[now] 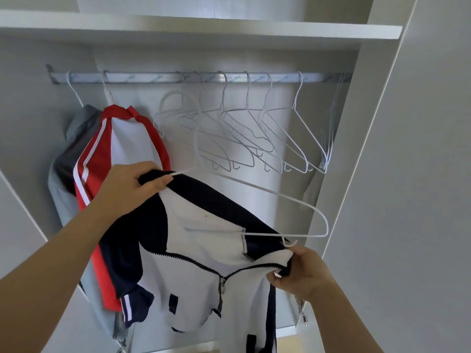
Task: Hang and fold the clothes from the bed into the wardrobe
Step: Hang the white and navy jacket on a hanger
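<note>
Nearest the camera, the right hand (305, 273) pinches the loose collar edge of a navy-and-white zip jacket (204, 240), fingers curled on the cloth. Higher and to the left, the left hand (135, 184) grips the jacket's other shoulder, thumb pressed over the dark fabric where a white wire hanger (305, 235) emerges. The jacket hangs between both hands in front of the open wardrobe, its zip partly undone. The hanger's left arm appears to lie inside the garment; its right arm and lower bar stand bare just above the right hand.

We judge the step in hand to be dressing the hanger, half done. The next move calls for drawing the free shoulder over the bare end, then lifting the hook to the rail (158, 78).

Beyond the jacket, a red-and-white top (127, 146) and a grey garment (76, 138) already hang at the left of the rail. A row of empty hangers (254, 138) fills its middle and right, leaving a gap beside the red-and-white top. A white shelf (204, 28) runs above.
</note>
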